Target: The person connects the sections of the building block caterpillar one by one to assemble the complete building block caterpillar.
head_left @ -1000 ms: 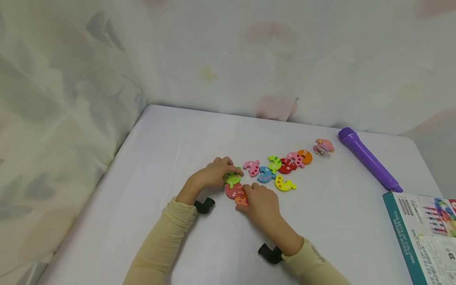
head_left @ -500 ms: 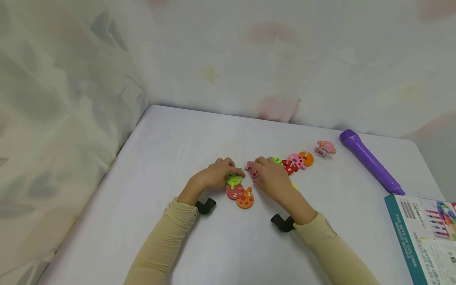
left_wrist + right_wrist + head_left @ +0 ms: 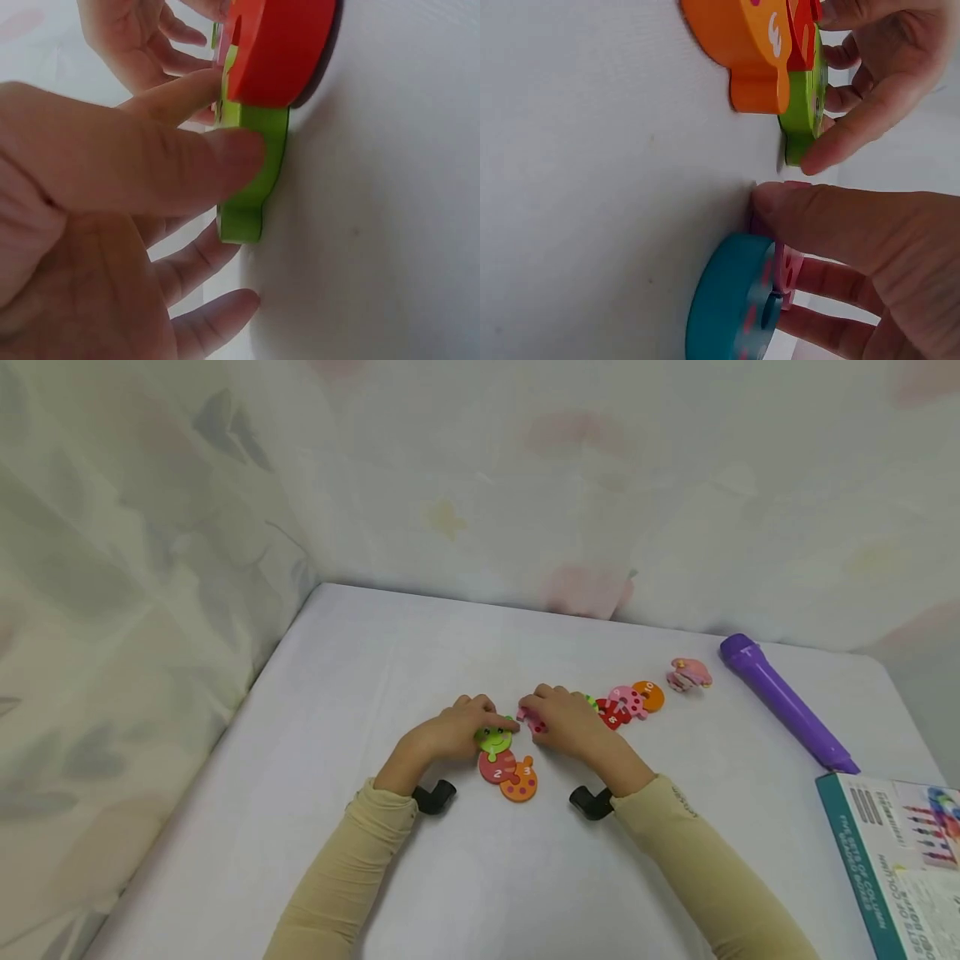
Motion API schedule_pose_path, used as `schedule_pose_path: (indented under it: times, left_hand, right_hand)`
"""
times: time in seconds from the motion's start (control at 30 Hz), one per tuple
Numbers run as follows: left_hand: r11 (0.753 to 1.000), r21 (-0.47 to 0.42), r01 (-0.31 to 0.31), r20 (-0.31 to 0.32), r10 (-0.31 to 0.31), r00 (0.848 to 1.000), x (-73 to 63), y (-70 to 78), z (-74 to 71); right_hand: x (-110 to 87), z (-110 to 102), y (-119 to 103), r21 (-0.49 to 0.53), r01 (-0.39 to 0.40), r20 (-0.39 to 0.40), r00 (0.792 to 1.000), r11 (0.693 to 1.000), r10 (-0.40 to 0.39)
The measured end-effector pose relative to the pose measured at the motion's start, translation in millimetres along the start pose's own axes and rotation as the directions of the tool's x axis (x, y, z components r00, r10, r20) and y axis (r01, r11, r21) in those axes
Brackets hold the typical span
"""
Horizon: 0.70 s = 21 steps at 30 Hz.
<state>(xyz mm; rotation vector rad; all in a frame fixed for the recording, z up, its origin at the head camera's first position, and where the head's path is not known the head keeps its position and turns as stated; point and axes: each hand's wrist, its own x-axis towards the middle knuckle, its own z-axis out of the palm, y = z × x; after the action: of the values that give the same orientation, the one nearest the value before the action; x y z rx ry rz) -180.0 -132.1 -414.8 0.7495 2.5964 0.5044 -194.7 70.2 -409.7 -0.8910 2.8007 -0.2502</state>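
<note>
My left hand [image 3: 453,731] holds the green smiling-face puzzle piece [image 3: 492,741] on the table, its thumb pressed to the edge in the left wrist view. A red piece [image 3: 496,767] numbered 2 joins onto it, and an orange piece [image 3: 519,785] numbered 3 follows, forming a short curved chain. Just to the right, my right hand [image 3: 564,720] pinches a pink spotted puzzle piece [image 3: 534,722] between thumb and fingers. Beside that piece in the right wrist view lies a blue one [image 3: 731,300], which the right hand hides from the head view.
Beyond my right hand lie a red piece [image 3: 615,714], a pink piece [image 3: 627,700] and an orange piece [image 3: 648,696] numbered 10. Farther right are a small pink object [image 3: 688,674], a purple microphone-shaped stick [image 3: 787,703] and a printed box [image 3: 892,860]. Cloth hangs behind the table.
My right hand has left the orange piece numbered 3, moved up and right, and taken hold of the pink spotted piece. My left hand has stayed at the green piece.
</note>
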Motion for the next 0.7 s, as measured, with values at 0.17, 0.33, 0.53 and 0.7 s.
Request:
schedule_pose_path:
  times: [0.17,0.33,0.53,0.7]
  left_hand:
    - [0.998,-0.056,0.003,-0.016,-0.004,1.000,-2.6,-2.0,-1.4]
    - [0.993,-0.117,0.014,-0.080,-0.023,0.996,-1.4,-5.5,-2.4]
    - [0.989,-0.140,0.056,-0.133,-0.075,0.988,-0.9,-5.6,-5.4]
    - [0.978,-0.188,0.091,-0.120,-0.115,0.986,-1.0,-6.7,-6.4]
  right_hand:
    - [-3.5,-1,0,0.011,0.003,-0.030,1.000,1.000,-0.003]
    - [-13.1,-2,-2,0.010,0.033,-0.060,0.998,0.999,-0.032]
    - [-27.4,-1,-4,0.017,0.076,-0.054,0.996,0.997,-0.075]
    - [-34.8,2,-7,0.006,0.166,-0.073,0.984,0.986,-0.166]
